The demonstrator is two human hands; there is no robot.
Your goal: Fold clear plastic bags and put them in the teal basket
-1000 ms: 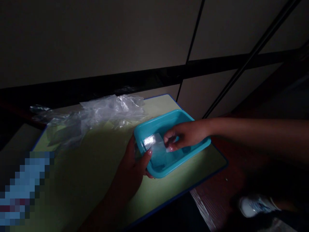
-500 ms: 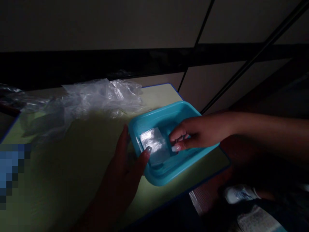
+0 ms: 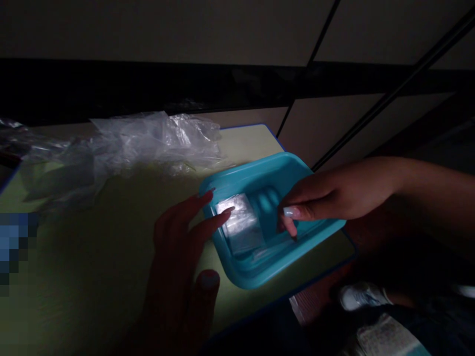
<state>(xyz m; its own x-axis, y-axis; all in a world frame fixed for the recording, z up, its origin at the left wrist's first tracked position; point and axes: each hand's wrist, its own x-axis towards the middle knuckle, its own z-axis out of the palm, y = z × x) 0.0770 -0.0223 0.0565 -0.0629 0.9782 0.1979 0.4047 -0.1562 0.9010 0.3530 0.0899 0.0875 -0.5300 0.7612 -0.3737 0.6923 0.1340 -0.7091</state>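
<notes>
A turquoise plastic tray (image 3: 256,279) sits at the right end of a pale yellow-green tabletop. Flat, shiny clear plastic packets (image 3: 241,222) lie at its left end. My left hand (image 3: 181,237) reaches over the tray's left rim, fingers stretched and thumb apart. Two of its fingertips hover at the packets' upper edge; whether they touch is unclear. Inside the tray's right half is my right hand (image 3: 322,198), its fingers curled in under the thumb. Anything between those fingers is hidden.
Crumpled clear plastic bags (image 3: 148,141) spread along the back of the table (image 3: 111,247). Dark-banded cabinet panels (image 3: 156,34) stand behind it. On the lower right, a white shoe (image 3: 361,296) shows beside the table's edge. The scene is dim.
My left hand has shifted from gripping the tray's left side to stretched fingers over the rim. My right hand has moved right within the tray, away from the packets, and its fingers have curled closer.
</notes>
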